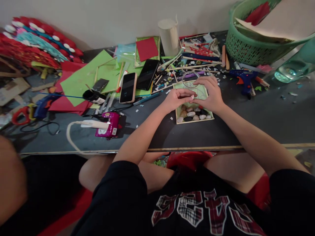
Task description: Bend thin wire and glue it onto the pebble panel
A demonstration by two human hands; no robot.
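Note:
Both hands meet over a shallow, pale-edged rectangular frame with a light green base. Rounded pebbles in brown, white and black lie along its near side. My left hand is closed in a pinch, with a tiny pale bit at its fingertips that I cannot make out. Opposite it, my right hand has its fingers curled inward, the fingertips at a loop of thin clear wire. The wire's lower part is hidden by the fingers.
Left of the frame lie a pen, two phones and a purple plug adapter. A blue glue gun, a green basket and a clear bottle stand right. Another person's arm shows at left.

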